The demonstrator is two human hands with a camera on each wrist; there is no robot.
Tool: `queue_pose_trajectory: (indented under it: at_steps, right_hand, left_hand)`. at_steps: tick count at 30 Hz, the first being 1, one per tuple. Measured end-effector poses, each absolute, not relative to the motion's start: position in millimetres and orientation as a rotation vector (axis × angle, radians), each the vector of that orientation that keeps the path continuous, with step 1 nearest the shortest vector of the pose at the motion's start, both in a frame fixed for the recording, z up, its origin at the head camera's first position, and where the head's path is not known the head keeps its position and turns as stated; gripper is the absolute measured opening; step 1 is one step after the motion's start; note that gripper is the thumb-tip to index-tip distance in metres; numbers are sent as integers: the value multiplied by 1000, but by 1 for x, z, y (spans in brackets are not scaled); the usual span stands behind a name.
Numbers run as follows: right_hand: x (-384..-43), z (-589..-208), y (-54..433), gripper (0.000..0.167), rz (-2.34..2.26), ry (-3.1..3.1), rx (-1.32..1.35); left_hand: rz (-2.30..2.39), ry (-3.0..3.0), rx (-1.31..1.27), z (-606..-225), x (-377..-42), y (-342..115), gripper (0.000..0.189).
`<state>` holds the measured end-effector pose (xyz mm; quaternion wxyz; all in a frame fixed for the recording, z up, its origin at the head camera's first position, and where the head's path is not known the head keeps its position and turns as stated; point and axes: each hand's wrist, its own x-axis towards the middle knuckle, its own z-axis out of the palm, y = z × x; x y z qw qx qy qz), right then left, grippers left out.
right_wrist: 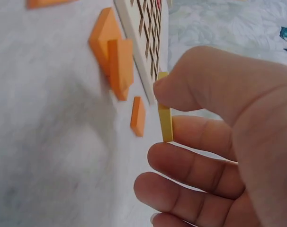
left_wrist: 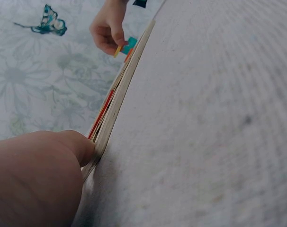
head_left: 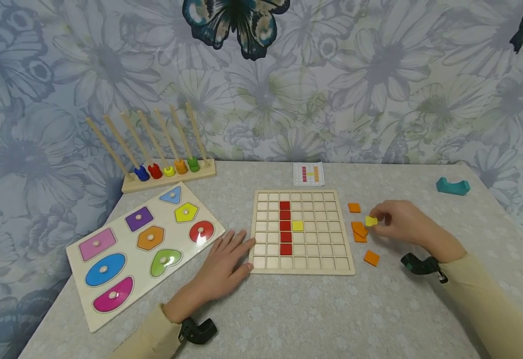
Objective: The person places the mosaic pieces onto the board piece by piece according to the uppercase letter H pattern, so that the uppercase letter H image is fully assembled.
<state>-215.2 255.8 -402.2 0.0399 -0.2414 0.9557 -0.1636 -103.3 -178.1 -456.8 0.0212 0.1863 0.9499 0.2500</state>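
A yellow square tile (head_left: 371, 221) is pinched between thumb and fingers of my right hand (head_left: 398, 223), just above the table right of the grid board. The right wrist view shows this yellow tile (right_wrist: 165, 124) edge-on. My left hand (head_left: 226, 267) lies flat with fingers extended, its fingertips at the left edge of the wooden grid board (head_left: 317, 249). On the board, a column of red tiles (head_left: 285, 225) stands with one yellow tile (head_left: 297, 226) to its right. Several loose orange tiles (head_left: 371, 258) lie between the board and my right hand, two of them overlapping.
A small pattern card (head_left: 308, 174) lies behind the board. To the left are a shape puzzle board (head_left: 153, 269) and a wooden peg stand (head_left: 171, 182) with coloured beads. A teal curved piece (head_left: 452, 186) sits at the back right. A patterned wall rises behind the table.
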Motion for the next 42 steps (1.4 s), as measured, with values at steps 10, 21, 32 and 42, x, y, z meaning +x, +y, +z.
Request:
queue_pose_trajectory:
  at_steps: [10,21,32,42]
  right_hand:
    - [-223,-398,228,22,-525,2875,-841]
    - [-230,-401,195,22,-554,2824,-996]
    - [-235,-407,170,19,-596,2807,-1107]
    - [-237,-410,152,21,-592,2759,-1152]
  left_hand:
    - [769,2949,579,-457,-103,-179,57]
    - [754,2941,567,-457,-103,-179,58]
    - [769,2936,579,-456,-103,-179,58]
    - [764,2937,581,-456,-103,-179,58]
